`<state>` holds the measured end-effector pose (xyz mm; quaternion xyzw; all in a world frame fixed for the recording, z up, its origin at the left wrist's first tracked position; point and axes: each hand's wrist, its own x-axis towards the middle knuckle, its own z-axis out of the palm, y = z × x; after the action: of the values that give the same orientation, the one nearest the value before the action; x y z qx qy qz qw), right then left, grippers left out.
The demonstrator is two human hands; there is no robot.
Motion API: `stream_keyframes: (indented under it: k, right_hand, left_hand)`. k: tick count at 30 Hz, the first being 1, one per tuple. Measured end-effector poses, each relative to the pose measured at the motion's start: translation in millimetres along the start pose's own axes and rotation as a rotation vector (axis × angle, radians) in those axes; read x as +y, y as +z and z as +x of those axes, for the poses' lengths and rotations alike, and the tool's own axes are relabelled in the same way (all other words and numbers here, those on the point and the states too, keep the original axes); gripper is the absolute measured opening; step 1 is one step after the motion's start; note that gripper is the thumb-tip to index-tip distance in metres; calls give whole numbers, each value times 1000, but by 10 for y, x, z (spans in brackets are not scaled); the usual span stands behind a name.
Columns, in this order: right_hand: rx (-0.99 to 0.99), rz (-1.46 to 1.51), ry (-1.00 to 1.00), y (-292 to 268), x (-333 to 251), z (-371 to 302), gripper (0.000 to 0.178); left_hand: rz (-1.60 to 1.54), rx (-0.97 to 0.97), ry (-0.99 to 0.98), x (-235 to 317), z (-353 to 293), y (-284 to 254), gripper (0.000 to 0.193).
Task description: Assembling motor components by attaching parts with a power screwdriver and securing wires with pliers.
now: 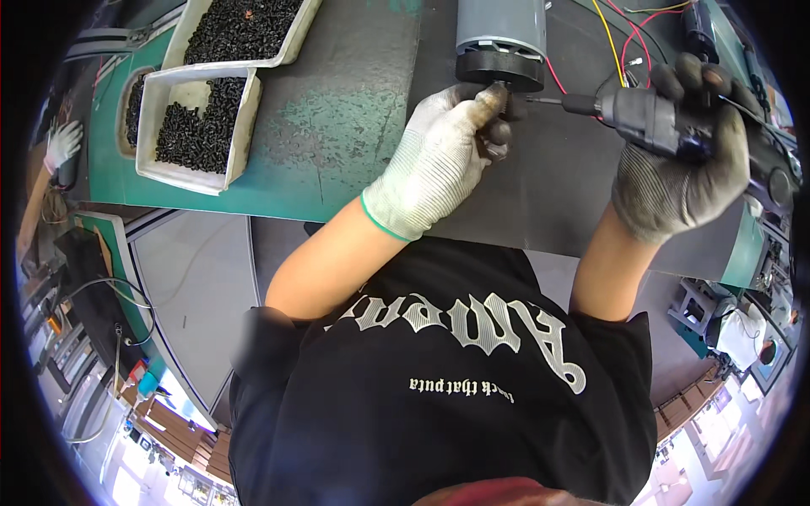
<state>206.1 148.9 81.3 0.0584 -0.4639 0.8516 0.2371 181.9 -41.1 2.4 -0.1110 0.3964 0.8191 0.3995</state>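
A grey cylindrical motor (501, 25) with a black end ring (499, 71) lies at the top middle of the bench. My left hand (447, 148), in a white glove with dark-stained fingertips, is closed in a pinch right at the ring. What sits between those fingers is too dark and small to make out. Wrapped round a black power screwdriver (645, 120) is my right hand (675, 181), in a dirty grey glove. The screwdriver lies roughly level, its thin bit (544, 100) pointing left toward my left fingertips, a short gap from them.
Pale bins (251, 126) of small black screws (198, 131) stand on the worn green bench (337, 110) at left. Red and yellow wires (609, 34) run behind the screwdriver. Another person's gloved hand (63, 145) shows at far left; another person (742, 333) is at far right.
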Motion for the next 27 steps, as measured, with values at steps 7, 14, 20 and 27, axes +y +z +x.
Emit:
stream_keyframes:
  k: [7, 14, 20, 27]
  right_hand:
    - [89, -34, -99, 58, 231, -30, 26]
    - [-22, 71, -66, -15, 215, -6, 22]
    - [-10, 37, -23, -19, 277, 19, 19]
    - [-7, 3, 11, -10, 299, 14, 17]
  left_hand:
    - [-333, -231, -49, -8, 85, -72, 17]
    - [-253, -223, -49, 35, 60, -90, 20]
    - [-211, -235, -72, 48, 59, -89, 24]
    - [-124, -235, -26, 50, 61, -75, 23]
